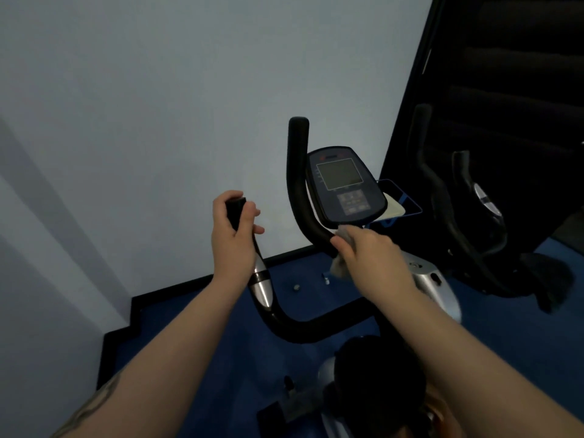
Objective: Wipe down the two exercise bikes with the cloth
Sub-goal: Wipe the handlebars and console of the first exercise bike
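A black and silver exercise bike (pixel 303 330) stands right in front of me, its dark console (pixel 344 184) facing up. My left hand (pixel 232 235) grips the top of the near black handlebar grip. My right hand (pixel 366 248) holds a grey cloth (pixel 339 263) wrapped against the lower bend of the tall curved handlebar (pixel 297 172), just under the console. A second, darker exercise bike (pixel 474 216) stands to the right, mostly in shadow.
A pale wall (pixel 158 105) rises close behind the bike. Blue floor (pixel 196 343) with a black skirting edge lies below. A dark panel (pixel 505 58) fills the upper right. Two small metal bits lie on the floor beneath the handlebars.
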Motion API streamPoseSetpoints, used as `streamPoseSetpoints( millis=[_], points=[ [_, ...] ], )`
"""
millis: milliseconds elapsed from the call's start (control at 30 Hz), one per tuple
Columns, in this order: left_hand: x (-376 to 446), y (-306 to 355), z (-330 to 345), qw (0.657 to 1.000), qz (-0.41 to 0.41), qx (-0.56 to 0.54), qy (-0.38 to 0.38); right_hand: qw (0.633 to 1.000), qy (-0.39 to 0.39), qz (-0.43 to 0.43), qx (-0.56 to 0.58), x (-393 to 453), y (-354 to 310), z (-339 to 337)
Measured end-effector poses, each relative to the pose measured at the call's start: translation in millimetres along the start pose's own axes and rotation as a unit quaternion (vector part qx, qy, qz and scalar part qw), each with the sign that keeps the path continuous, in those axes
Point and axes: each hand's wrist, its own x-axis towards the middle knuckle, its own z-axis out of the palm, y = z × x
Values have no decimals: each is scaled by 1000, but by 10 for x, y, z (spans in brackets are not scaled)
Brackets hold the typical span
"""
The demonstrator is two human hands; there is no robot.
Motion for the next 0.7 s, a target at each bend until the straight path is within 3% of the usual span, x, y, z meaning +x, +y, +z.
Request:
streamPoseSetpoints(
  millis=[100, 267, 367, 500, 633, 700],
  points=[
    [17, -1, 1, 1000, 4, -23, -13, 998, 39, -47, 28, 57, -228, -104],
    [21, -12, -189, 998, 7, -17, -62, 974, 57, -74, 209, 213, -843, 141],
    [70, -54, -355, 995, 23, 9, -96, 970, -19, -47, 239, 270, -1105, 412],
    [99, -91, -411, 990, 47, 90, -99, 983, -120, -10, 135, 84, -1043, 606],
    [46, -30, -367, 991, 24, 89, -97, 941, -308, -27, 139, -106, -558, 318],
    [7, 26, -319, 993, -2, 90, -82, 934, -328, -48, 134, -120, -347, 181]
  ],
)
